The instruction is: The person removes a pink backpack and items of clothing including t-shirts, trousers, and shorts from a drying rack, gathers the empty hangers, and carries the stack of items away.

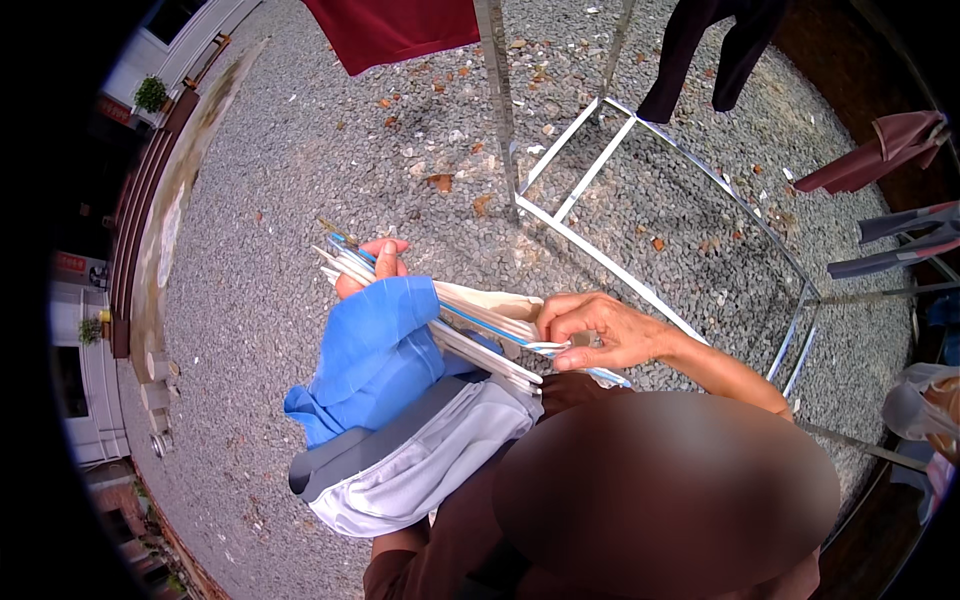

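My left hand is closed around one end of a bundle of clothes hangers, mostly white with some blue. Over that forearm drape a blue cloth garment and a grey and pale lavender garment. At the other end of the bundle, my right hand has its thumb and fingers on the hangers, pinching near their ends. A beige cloth piece lies along the hangers between both hands. Folds of cloth hide part of the bundle and most of the left forearm.
A metal rack frame stands on gravel ahead and to the right, with an upright post. A dark red cloth, dark trousers and a maroon garment hang around it. Brown steps edge a building at left.
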Available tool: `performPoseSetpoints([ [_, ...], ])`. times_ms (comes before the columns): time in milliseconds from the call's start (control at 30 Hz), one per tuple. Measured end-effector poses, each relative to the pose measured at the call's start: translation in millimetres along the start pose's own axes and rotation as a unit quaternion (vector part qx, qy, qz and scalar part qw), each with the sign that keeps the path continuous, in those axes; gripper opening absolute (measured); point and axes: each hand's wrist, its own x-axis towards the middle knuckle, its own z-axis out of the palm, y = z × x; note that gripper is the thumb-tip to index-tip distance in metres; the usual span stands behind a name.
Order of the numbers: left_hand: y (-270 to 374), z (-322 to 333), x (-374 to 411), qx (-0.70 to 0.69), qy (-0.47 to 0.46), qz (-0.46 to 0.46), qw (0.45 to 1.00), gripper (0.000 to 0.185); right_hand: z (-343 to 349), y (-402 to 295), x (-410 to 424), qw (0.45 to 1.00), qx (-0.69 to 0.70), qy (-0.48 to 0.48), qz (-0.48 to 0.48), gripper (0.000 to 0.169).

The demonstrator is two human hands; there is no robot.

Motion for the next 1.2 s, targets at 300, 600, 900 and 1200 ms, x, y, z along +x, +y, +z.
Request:
performPoseSetpoints([
  [300,-19.7,0.7,6.8,0.012,-0.028,-0.027,0.999,0.014,3.1,-20.6,8.6,0.989,0.034,-0.141,0.032,0.038],
  [600,-38.7,-32.6,33.3,0.016,0.013,-0.02,1.0,0.015,-3.5,-47.4,-5.4,0.943,-0.303,-0.134,-0.023,0.024],
  [900,-14.0,-55.7,50.3,-0.018,0.141,0.0,0.99,0.015,-50.8,11.1,-23.2,0.834,-0.546,-0.038,0.071,0.006],
  [1200,-16.8,-47.8,84.2,-0.06,0.202,0.033,0.977,0.015,-162.4,142.1,-72.6,0.755,-0.493,-0.077,0.425,0.023],
])
